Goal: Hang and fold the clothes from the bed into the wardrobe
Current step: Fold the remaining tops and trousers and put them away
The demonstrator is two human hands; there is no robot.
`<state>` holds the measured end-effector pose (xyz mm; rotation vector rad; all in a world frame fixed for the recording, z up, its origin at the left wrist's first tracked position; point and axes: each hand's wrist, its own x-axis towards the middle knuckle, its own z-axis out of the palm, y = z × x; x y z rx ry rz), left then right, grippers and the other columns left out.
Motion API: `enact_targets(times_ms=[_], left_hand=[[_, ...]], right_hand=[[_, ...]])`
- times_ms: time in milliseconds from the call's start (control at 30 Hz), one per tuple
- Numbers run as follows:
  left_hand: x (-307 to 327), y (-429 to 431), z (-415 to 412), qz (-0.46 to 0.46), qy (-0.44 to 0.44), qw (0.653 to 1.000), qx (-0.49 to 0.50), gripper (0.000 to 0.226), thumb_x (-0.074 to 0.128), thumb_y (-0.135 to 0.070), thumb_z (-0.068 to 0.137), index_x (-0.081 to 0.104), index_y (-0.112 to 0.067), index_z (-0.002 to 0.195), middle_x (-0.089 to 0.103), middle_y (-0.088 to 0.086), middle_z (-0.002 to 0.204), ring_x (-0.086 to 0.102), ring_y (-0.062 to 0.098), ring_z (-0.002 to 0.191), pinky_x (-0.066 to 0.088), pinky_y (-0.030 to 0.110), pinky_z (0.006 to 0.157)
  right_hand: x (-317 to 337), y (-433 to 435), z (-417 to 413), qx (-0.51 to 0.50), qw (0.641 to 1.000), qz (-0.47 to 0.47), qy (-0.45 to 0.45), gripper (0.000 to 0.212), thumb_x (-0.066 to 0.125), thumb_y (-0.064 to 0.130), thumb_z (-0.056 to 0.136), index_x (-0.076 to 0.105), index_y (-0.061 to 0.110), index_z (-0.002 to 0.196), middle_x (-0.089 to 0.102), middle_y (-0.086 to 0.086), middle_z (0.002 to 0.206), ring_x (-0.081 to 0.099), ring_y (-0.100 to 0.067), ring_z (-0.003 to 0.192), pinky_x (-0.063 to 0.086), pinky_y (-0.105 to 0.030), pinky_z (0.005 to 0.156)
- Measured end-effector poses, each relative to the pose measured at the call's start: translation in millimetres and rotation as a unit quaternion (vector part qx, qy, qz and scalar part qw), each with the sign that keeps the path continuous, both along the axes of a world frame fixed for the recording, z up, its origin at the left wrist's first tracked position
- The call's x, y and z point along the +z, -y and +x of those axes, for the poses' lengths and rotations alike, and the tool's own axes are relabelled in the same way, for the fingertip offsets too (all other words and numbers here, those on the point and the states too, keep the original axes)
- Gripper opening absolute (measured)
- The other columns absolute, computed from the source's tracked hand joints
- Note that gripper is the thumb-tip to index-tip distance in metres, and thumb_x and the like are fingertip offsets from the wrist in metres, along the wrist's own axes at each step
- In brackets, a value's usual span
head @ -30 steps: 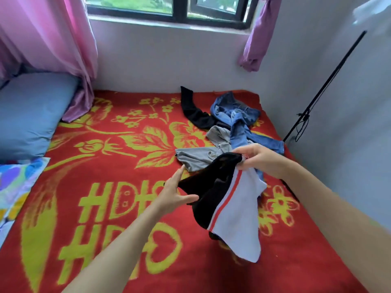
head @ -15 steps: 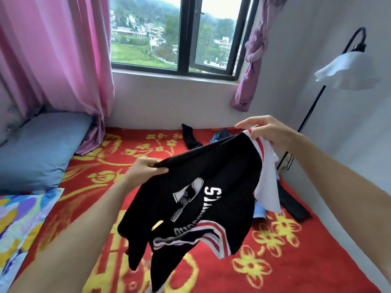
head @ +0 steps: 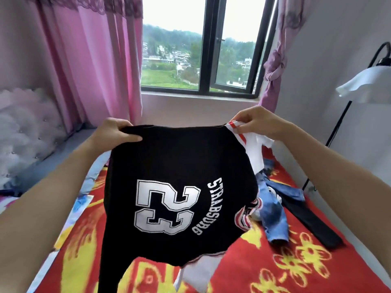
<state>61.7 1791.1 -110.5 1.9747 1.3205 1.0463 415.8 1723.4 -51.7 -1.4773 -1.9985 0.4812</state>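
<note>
Head view: black jersey (head: 179, 176), bunched a second ago, now spread below fingers; left hand (head: 115, 132), right hand (head: 258, 121) grip its top edge; hanging likely next.

The left hand (head: 114, 134) grips the top edge of a black shirt (head: 179, 161) at 10 o'clock. The right hand (head: 260, 121) pinches its red and white edge at 1 o'clock. The shirt hangs spread wide, with big white numbers on it. Blue jeans (head: 273, 210) lie on the red blanket (head: 275, 271) at 4 o'clock. A window (head: 203, 49) is at 12 o'clock.
</note>
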Motion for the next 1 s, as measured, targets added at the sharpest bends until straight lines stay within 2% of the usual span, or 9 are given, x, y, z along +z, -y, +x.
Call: enact_targets(times_ms=[100,167,267,333,400,600,700,833,1000], left_hand=[[-6.6,4.5,3.0,-0.042,-0.067,0.997,-0.011,0.092,0.080,-0.046,0.045,0.049,-0.032,0.130,0.056,-0.005,0.115,0.050,0.011,0.112,0.036,0.020,0.097],[-9.5,17.9,26.1,-0.072,-0.041,0.993,-0.085,0.115,0.078,-0.051,0.040,0.030,-0.035,0.143,0.045,-0.008,0.131,0.041,0.008,0.125,0.030,0.023,0.102],[-12.2,34.9,71.0,-0.139,0.086,0.964,-0.208,0.081,0.081,-0.041,0.055,0.051,-0.023,0.129,0.065,-0.003,0.117,0.061,0.011,0.108,0.048,0.024,0.091],[-15.6,43.9,94.2,-0.157,0.156,0.959,-0.178,0.028,0.075,-0.026,0.073,0.065,-0.016,0.097,0.073,-0.006,0.085,0.068,0.010,0.085,0.052,0.019,0.072],[-22.0,45.1,106.3,-0.181,0.224,0.953,-0.096,0.006,0.066,-0.019,0.086,0.067,-0.013,0.086,0.073,-0.006,0.074,0.067,0.013,0.079,0.052,0.020,0.066],[-38.2,41.4,99.7,-0.237,0.387,0.890,-0.045,0.017,0.056,-0.021,0.093,0.066,-0.008,0.097,0.071,0.007,0.095,0.070,0.015,0.081,0.057,0.024,0.071],[-40.3,44.2,94.0,-0.243,0.437,0.864,-0.055,0.020,0.051,-0.023,0.095,0.064,-0.009,0.101,0.073,0.004,0.092,0.070,0.014,0.083,0.057,0.023,0.070],[-37.1,45.5,84.1,-0.231,0.479,0.843,-0.075,0.043,0.052,-0.031,0.087,0.056,-0.010,0.125,0.068,0.006,0.114,0.066,0.016,0.102,0.056,0.025,0.077],[-32.1,47.6,66.6,-0.219,0.506,0.830,-0.083,0.048,0.055,-0.039,0.084,0.061,-0.012,0.124,0.063,0.007,0.124,0.062,0.017,0.112,0.054,0.029,0.084]], right_hand=[[8.1,-8.1,-26.1,0.041,0.998,-0.012,-0.045,0.008,0.072,0.007,0.079,0.070,0.014,0.081,0.062,0.014,0.061,0.053,-0.001,0.063,0.043,-0.015,0.067],[10.0,-12.9,-50.4,0.068,0.996,-0.024,-0.053,0.005,0.073,0.012,0.079,0.071,0.016,0.078,0.062,0.010,0.064,0.052,-0.004,0.065,0.041,-0.016,0.066],[12.6,-19.7,-88.1,0.103,0.994,-0.030,-0.008,0.013,0.073,0.015,0.079,0.073,0.007,0.089,0.063,-0.002,0.077,0.051,-0.007,0.069,0.039,-0.016,0.065],[10.0,-28.0,-103.0,0.097,0.995,-0.029,0.008,0.020,0.074,0.014,0.078,0.072,0.005,0.096,0.064,-0.001,0.082,0.053,-0.008,0.070,0.041,-0.016,0.067],[0.5,-35.6,-102.9,0.073,0.996,-0.037,-0.046,0.025,0.075,0.011,0.076,0.071,0.005,0.100,0.064,0.002,0.080,0.056,-0.005,0.069,0.045,-0.011,0.065],[-89.1,-39.2,-72.8,-0.044,0.958,-0.105,-0.261,0.038,0.053,0.033,0.094,0.058,0.010,0.123,0.060,-0.002,0.117,0.053,-0.010,0.101,0.042,-0.016,0.072],[-159.1,-22.8,-51.0,-0.052,0.928,-0.240,-0.281,0.053,0.041,0.045,0.096,0.041,0.014,0.139,0.043,-0.005,0.142,0.038,-0.019,0.132,0.036,-0.026,0.095],[-229.4,1.7,-46.2,0.005,0.919,-0.328,-0.220,0.073,0.059,0.035,0.090,0.018,0.023,0.149,0.027,-0.004,0.152,0.032,-0.017,0.137,0.032,-0.027,0.101],[-238.0,-7.7,-67.8,-0.067,0.904,-0.262,-0.330,0.102,0.073,0.027,0.080,0.000,0.022,0.150,0.021,-0.011,0.153,0.031,-0.022,0.135,0.031,-0.038,0.110]])
